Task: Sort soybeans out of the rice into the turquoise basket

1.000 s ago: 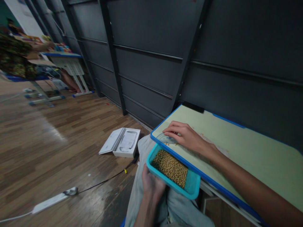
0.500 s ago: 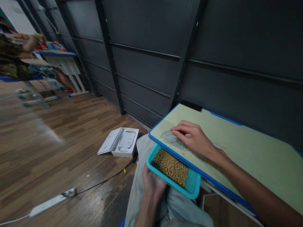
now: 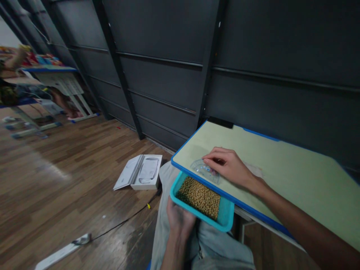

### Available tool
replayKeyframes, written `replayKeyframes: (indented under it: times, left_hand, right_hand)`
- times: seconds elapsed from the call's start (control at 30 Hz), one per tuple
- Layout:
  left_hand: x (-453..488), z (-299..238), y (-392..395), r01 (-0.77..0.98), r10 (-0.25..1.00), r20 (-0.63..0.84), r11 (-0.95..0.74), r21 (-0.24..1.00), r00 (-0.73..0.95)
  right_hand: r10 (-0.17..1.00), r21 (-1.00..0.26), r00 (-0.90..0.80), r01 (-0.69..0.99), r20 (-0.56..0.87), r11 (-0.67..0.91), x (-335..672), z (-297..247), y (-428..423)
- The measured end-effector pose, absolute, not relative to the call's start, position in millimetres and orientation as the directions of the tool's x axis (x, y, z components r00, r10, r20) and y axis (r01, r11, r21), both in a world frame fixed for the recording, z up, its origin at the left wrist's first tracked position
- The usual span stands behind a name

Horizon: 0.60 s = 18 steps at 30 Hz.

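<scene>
My left hand (image 3: 180,220) grips a turquoise plastic tray (image 3: 229,215) from below at its near left side, the fingers hidden under it. Soybean-like round beans (image 3: 201,197) fill much of the tray, which is tucked against the front edge of a pale green desk (image 3: 295,183) with a blue rim. Over the desk's left end, my right hand (image 3: 226,165) is closed, thumb and fingertips pinched together; what they hold, if anything, is too small to make out. Under the fingertips lies a half-round, protractor-like shape (image 3: 198,169) with small coloured marks.
An open white box (image 3: 146,174) lies on the wooden floor to the left. Nearby are a cable and a white power strip (image 3: 63,252). Behind the desk stands a dark panel wall (image 3: 160,78). Another person sits by a desk (image 3: 56,78) at far left.
The view has swung a little to the right. A small bean-like bit near the desk's front edge no longer shows there. My right hand stays pinched over the half-round shape; my left still holds the tray.
</scene>
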<state>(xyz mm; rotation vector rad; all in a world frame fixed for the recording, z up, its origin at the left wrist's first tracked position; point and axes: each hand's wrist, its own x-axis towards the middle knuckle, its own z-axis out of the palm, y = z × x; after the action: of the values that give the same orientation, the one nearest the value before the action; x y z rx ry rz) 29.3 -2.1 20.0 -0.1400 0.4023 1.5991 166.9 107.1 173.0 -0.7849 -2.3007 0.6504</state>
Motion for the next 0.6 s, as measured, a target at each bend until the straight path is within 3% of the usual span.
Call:
replayKeyframes:
  times: [0.2, 0.37, 0.6]
  left_hand:
    - [28.9, 21.2, -1.9, -0.988, 0.924, -0.372, -0.042, 0.148, -0.095]
    - [28.3, 21.0, -2.2, -0.981, 0.921, -0.374, -0.042, 0.19, -0.112]
    - [28.6, 20.0, -2.5, -0.99, 0.941, -0.33, -0.038, 0.137, -0.081]
  right_hand:
    - [0.671, -0.477, -0.497, 0.472, 0.55, 0.741, 175.2, 170.7, 122.0]
    - [0.681, -0.428, -0.497, 0.535, 0.537, 0.728, 180.3, 169.2, 127.5]
    - [0.703, -0.466, -0.527, 0.526, 0.478, 0.711, 178.3, 166.2, 125.5]
